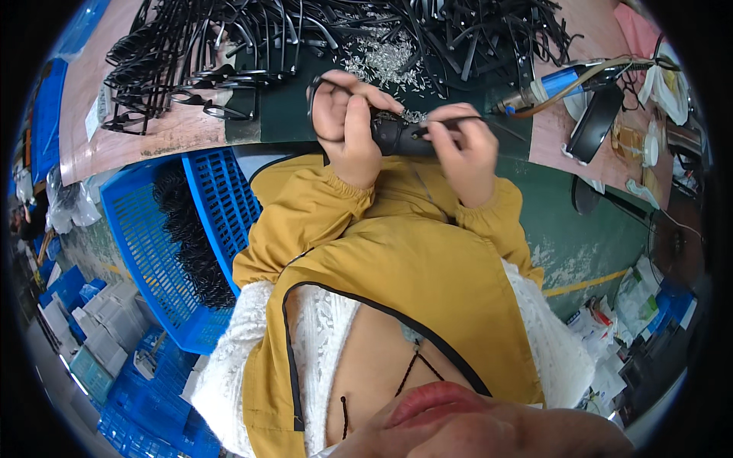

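My left hand [347, 126] is closed on a black eyeglass frame [387, 136] at the table's near edge. One dark rim curves round the outer side of the palm, and another part shows below the fingertips. Close by on the right, my right hand [467, 149] pinches a thin black eyeglass temple [462, 119] between thumb and fingers. The fingertips of both hands come near each other over a little cluster of small silvery screws [413, 116]. Beyond them a larger pile of screws [385, 57] is spread on the dark green mat [286, 99].
Several black eyeglass frames [217, 80] crowd the table's left; loose black temples [481, 38] heap at the back right. A blue-bodied hand tool [561, 82] lies right, beside a black case [594, 122] and a jar [650, 149]. Blue baskets [153, 252] stand left of my lap, holding black pieces.
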The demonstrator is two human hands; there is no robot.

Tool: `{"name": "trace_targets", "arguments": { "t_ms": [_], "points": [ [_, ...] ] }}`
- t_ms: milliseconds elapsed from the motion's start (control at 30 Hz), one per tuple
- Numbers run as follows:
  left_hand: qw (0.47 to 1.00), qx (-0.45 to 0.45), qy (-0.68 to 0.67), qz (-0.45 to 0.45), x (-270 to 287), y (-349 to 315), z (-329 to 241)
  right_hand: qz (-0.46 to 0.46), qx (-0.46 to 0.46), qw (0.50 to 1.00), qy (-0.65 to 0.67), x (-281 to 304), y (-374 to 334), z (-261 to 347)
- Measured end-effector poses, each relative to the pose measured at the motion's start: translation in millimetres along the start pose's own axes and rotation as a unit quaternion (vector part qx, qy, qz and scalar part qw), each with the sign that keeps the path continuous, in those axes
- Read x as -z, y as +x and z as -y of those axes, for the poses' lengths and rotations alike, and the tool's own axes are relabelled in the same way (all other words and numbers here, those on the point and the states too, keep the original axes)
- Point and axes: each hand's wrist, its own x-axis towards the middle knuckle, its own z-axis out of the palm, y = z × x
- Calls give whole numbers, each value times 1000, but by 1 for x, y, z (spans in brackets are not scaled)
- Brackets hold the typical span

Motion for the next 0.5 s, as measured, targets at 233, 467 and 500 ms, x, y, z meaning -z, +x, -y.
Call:
{"name": "trace_targets", "arguments": {
  "t_ms": [233,467,500],
  "points": [
    [986,-24,102,128,52,-61,5,-16,-120,973,199,-15,5,-7],
    [965,-73,198,156,57,-72,18,-50,-125,976,172,-24,7,-4],
    [959,-79,221,159,56,-71,18,-54,-119,980,149,-26,7,-4]
  ]
}}
